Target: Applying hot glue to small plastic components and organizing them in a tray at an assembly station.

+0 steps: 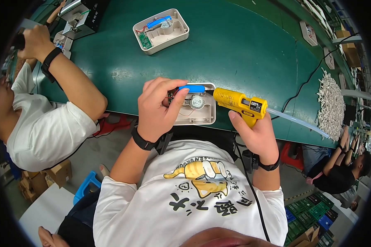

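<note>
The blue tube (196, 88) is pinched by the fingers of the left hand (156, 105) at the far side of the pale box (213, 109) on the green desk (243, 53). The yellow glue gun (231, 99) is gripped by the right hand (259, 138). The box's left part is hidden; the gun's dark tip is hard to see.

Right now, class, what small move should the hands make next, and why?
Probably a light squeeze of the glue gun by the right hand: its nozzle is close to the battery's right end, while the left hand grips the other end.
</note>
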{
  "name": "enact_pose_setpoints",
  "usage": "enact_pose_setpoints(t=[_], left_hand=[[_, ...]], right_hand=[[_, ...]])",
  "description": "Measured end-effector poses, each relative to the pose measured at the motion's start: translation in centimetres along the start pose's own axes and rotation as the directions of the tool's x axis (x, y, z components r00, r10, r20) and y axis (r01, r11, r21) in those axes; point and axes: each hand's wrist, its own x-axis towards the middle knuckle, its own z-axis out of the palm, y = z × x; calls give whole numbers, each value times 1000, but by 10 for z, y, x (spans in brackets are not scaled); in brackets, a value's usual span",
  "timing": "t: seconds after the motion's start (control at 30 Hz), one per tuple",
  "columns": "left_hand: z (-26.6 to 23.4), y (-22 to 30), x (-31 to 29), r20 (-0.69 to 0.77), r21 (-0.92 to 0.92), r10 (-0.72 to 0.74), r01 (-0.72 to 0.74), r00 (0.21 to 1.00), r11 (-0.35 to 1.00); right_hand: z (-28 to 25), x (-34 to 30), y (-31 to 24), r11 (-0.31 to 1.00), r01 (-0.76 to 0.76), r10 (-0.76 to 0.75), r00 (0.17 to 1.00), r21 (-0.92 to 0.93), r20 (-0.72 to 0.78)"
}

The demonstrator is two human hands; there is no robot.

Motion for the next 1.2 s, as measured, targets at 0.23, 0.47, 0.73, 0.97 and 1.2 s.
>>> enact_pose_setpoints(t=[0.23, 0.47, 0.73, 0.97, 1.2], left_hand=[[-3, 4, 6, 61, 33, 65, -67, 996, 997], [-6, 11, 7, 29, 226, 22, -28, 999, 974], [-13, -3, 33, 376, 41, -222, 223, 900, 974], [-12, -7, 32, 398, 28, -225, 234, 889, 972], [-10, -7, 27, 360, 4, -226, 240, 905, 971]], right_hand=[[-8, -6, 6, 998, -48, 44, 996, 50, 74], [-10, -5, 18, 991, -46, 36, 996, 122, 82], [-6, 12, 16, 991, 10, -18, 998, 133, 57], [-4, 19, 6, 999, -7, 7, 1000, 31, 8], [-7, -2, 6, 996, 20, -23, 999, -87, -26]])
